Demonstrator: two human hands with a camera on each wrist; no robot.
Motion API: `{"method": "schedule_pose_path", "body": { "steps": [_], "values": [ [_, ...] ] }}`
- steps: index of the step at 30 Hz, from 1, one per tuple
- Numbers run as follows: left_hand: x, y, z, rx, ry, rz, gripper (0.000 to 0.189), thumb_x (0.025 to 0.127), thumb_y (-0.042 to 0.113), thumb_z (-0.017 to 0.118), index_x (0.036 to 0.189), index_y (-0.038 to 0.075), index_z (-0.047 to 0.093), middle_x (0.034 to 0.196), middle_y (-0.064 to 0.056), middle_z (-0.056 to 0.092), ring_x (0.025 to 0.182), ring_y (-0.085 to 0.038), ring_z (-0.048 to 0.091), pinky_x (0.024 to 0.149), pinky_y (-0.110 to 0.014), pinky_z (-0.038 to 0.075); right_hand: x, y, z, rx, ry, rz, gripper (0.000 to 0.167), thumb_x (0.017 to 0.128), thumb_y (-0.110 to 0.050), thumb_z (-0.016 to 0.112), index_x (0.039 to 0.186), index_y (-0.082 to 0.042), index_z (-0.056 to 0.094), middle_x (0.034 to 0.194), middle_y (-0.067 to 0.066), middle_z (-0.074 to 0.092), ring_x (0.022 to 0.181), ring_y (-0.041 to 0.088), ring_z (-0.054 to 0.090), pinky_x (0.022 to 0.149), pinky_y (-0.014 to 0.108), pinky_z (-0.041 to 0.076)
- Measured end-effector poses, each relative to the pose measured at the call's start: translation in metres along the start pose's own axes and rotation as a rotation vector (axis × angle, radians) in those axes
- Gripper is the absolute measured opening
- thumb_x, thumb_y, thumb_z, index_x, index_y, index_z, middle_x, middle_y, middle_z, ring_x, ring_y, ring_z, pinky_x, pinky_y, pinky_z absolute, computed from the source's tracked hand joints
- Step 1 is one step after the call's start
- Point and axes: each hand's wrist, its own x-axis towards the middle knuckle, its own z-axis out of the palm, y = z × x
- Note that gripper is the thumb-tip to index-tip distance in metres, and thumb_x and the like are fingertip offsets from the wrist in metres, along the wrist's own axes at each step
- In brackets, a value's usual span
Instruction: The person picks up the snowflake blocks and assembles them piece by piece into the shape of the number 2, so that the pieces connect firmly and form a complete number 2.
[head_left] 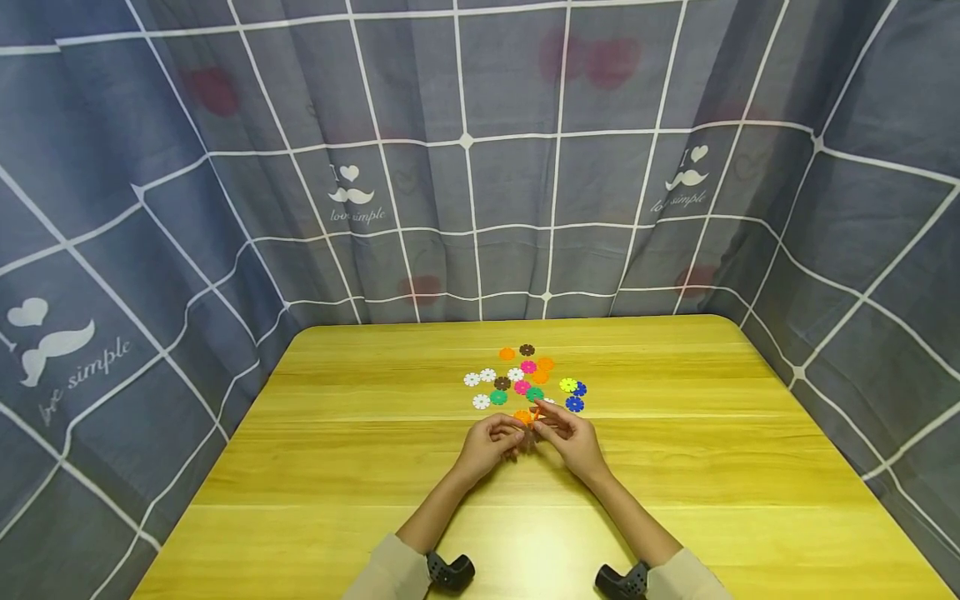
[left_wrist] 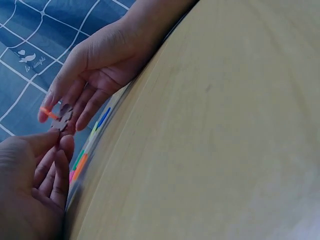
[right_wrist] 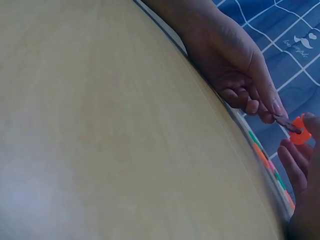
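Over the table, my left hand [head_left: 483,450] pinches a brown notched plastic disc [left_wrist: 62,120] between thumb and fingertips. Facing it, my right hand [head_left: 576,442] holds an orange notched disc [right_wrist: 299,131] by thumb and fingers. The two discs meet edge to edge at an angle, the brown one's rim at the orange one's notches. In the right wrist view the brown disc shows nearly edge-on. Another orange disc [head_left: 521,416] appears just beyond the fingertips in the head view. Fingers hide parts of both held discs.
Beyond the hands, several loose discs lie on the wooden table [head_left: 337,467]: white [head_left: 481,402], green [head_left: 498,397], pink [head_left: 528,367], brown [head_left: 527,350], orange [head_left: 507,354], yellow [head_left: 568,385] and blue [head_left: 574,403]. A grey checked curtain [head_left: 510,192] surrounds the table's back and sides.
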Motion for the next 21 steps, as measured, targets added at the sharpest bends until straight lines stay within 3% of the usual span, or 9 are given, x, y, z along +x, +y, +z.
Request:
{"method": "schedule_pose_path", "body": {
  "steps": [4, 7, 12, 16, 21],
  "values": [
    [0.001, 0.0, -0.001, -0.028, 0.078, -0.022, 0.02, 0.088, 0.0, 0.06, 0.105, -0.012, 0.059, 0.088, -0.024, 0.063, 0.074, -0.045, 0.059, 0.062, -0.036, 0.054, 0.001, 0.003, 0.0, 0.039, -0.032, -0.048, 0.044, 0.083, 0.011, 0.06, 0.124, 0.017, 0.045, 0.119, 0.037, 0.048, 0.096, 0.049, 0.056, 0.078, 0.034, 0.052],
    [0.001, 0.0, -0.001, -0.036, 0.101, -0.033, 0.021, 0.088, 0.0, 0.06, 0.105, -0.011, 0.059, 0.088, -0.022, 0.063, 0.076, -0.046, 0.059, 0.062, -0.032, 0.054, 0.001, 0.005, 0.001, 0.054, -0.061, -0.057, 0.049, 0.08, 0.013, 0.062, 0.125, 0.017, 0.044, 0.118, 0.038, 0.049, 0.097, 0.05, 0.055, 0.08, 0.038, 0.051],
    [0.007, -0.019, -0.004, -0.053, 0.101, -0.023, 0.024, 0.087, 0.003, 0.062, 0.107, -0.01, 0.059, 0.087, -0.018, 0.065, 0.071, -0.033, 0.063, 0.06, -0.03, 0.054, 0.0, 0.01, 0.001, -0.018, -0.08, -0.073, 0.056, 0.078, 0.009, 0.067, 0.129, 0.013, 0.043, 0.123, 0.035, 0.047, 0.097, 0.043, 0.058, 0.081, 0.039, 0.05],
    [0.008, -0.029, -0.004, -0.074, 0.098, 0.022, 0.025, 0.086, 0.007, 0.065, 0.105, -0.008, 0.06, 0.086, -0.014, 0.066, 0.066, -0.017, 0.063, 0.059, -0.027, 0.053, 0.001, 0.006, 0.002, -0.061, -0.095, -0.105, 0.059, 0.076, 0.009, 0.069, 0.128, 0.015, 0.043, 0.123, 0.036, 0.046, 0.097, 0.045, 0.057, 0.081, 0.044, 0.05],
    [0.009, -0.033, -0.006, -0.083, 0.072, 0.112, 0.022, 0.086, 0.012, 0.066, 0.102, -0.003, 0.061, 0.084, -0.008, 0.067, 0.065, -0.016, 0.064, 0.057, -0.024, 0.053, 0.002, 0.004, 0.002, -0.096, -0.099, -0.138, 0.059, 0.074, 0.011, 0.069, 0.127, 0.016, 0.043, 0.123, 0.036, 0.046, 0.097, 0.046, 0.057, 0.08, 0.044, 0.05]
  ]
}}
